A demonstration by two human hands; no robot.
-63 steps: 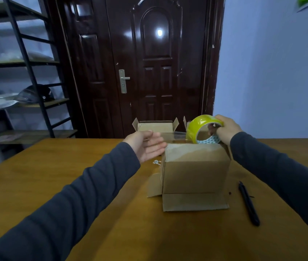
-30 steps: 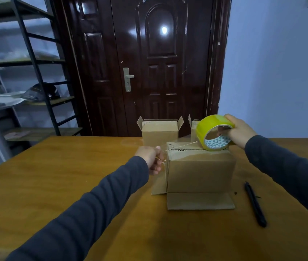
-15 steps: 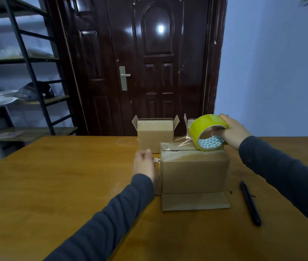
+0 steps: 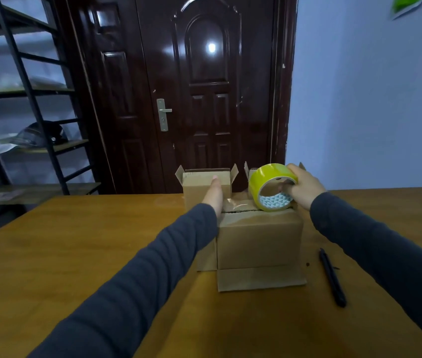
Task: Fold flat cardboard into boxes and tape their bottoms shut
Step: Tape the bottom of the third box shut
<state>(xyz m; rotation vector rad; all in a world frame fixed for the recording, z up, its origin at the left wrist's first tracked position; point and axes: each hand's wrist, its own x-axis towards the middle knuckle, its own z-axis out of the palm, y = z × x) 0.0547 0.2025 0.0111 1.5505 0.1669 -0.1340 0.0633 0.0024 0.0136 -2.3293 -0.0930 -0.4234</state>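
A brown cardboard box stands upside down on the table, its flaps spread flat on the wood at the front and left. My right hand grips a yellow-green tape roll resting on the box's top right edge. A strip of clear tape runs from the roll leftward over the top seam. My left hand, fingers straight, lies on the top left edge of the box over the tape.
Two finished boxes stand behind, one with open flaps, another mostly hidden by the roll. A black pen-like tool lies on the wooden table right of the box. Metal shelving and a dark door are beyond.
My left hand has risen from the box's left side, where it held something small, onto the box top with straight fingers. The roll and right hand stay near the top right edge.
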